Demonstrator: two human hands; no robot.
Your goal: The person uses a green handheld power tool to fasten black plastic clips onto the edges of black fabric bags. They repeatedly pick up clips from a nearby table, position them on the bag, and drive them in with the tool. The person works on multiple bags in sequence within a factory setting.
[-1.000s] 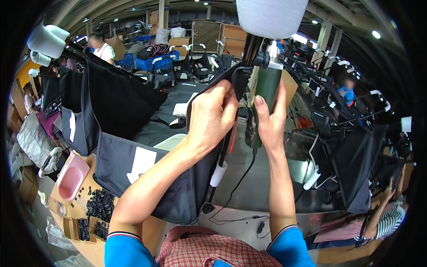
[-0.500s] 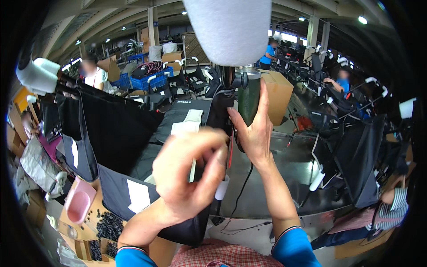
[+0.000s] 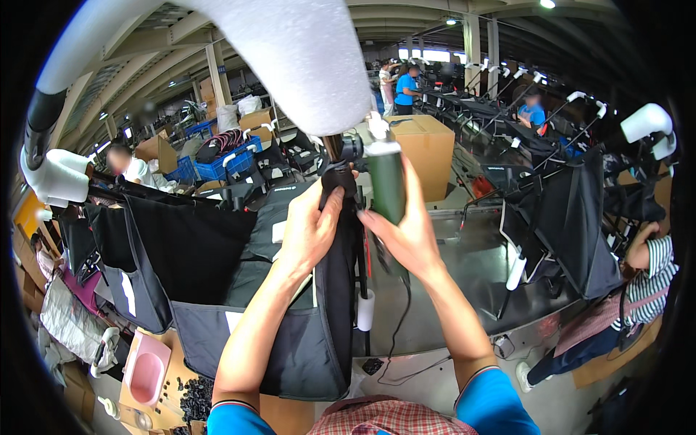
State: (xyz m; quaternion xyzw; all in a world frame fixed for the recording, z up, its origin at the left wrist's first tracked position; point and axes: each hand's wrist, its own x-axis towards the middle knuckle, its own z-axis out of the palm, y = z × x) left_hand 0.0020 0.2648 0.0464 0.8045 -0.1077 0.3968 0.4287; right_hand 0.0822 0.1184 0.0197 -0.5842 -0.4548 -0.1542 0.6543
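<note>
In my right hand [image 3: 409,235] is a dark green cylindrical power tool [image 3: 388,185], held upright, with a black cord [image 3: 397,319] trailing from its lower end. My fingers wrap its far side. My left hand [image 3: 312,228] is closed around the black fabric-covered post [image 3: 339,177] just left of the tool. That post belongs to a folding wagon with dark fabric sides [image 3: 261,348]. A black knob-like fitting [image 3: 352,147] sits on the post beside the tool's upper end. Over it rises a thick bar wrapped in white foam [image 3: 297,58].
A pink tray [image 3: 148,370] and a pile of small black parts [image 3: 197,399] lie on a board at lower left. A large cardboard box [image 3: 428,156] stands beyond the tool. Another dark wagon [image 3: 558,225] stands at right, near a person in a striped shirt [image 3: 645,268].
My left hand has moved away from me and closed on the post. The tool in my right hand has shifted slightly left and nearer me. The view has turned a little.
</note>
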